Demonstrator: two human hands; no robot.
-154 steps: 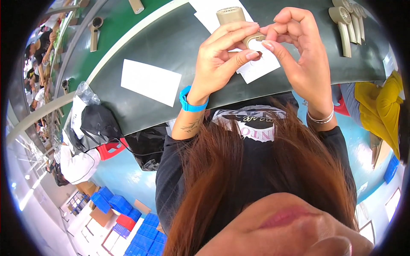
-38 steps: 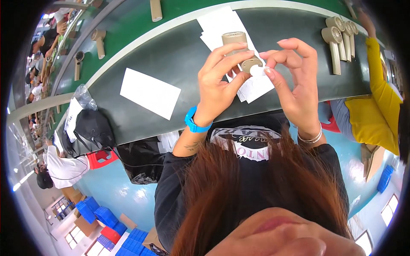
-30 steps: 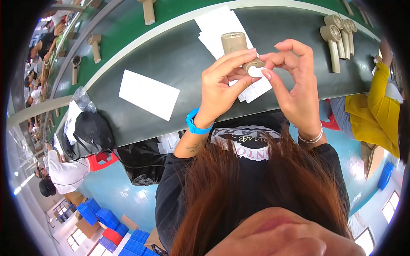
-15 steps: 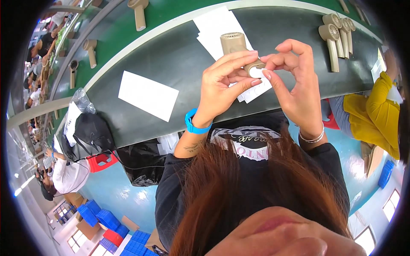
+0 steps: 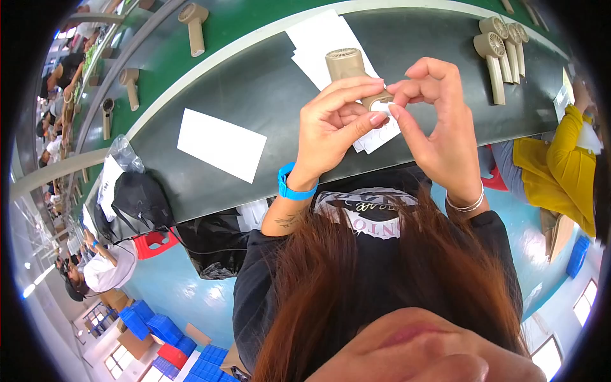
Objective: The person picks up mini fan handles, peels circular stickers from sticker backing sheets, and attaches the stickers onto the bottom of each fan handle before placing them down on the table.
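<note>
- Left hand (image 5: 328, 124) is gripping and partly hiding a beige fan (image 5: 345, 65).
- Right hand (image 5: 453, 130) is pinching a half-covered white disc (image 5: 380, 107).
- Counter (image 5: 254, 92) is leaving room toward paper (image 5: 221, 145), left.

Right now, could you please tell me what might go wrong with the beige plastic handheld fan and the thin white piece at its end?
The white piece might crease, with the right hand at its edge. The fan could slip, as the left hand grips only its lower part. The overlapping white paper sheets below might get nudged.
</note>
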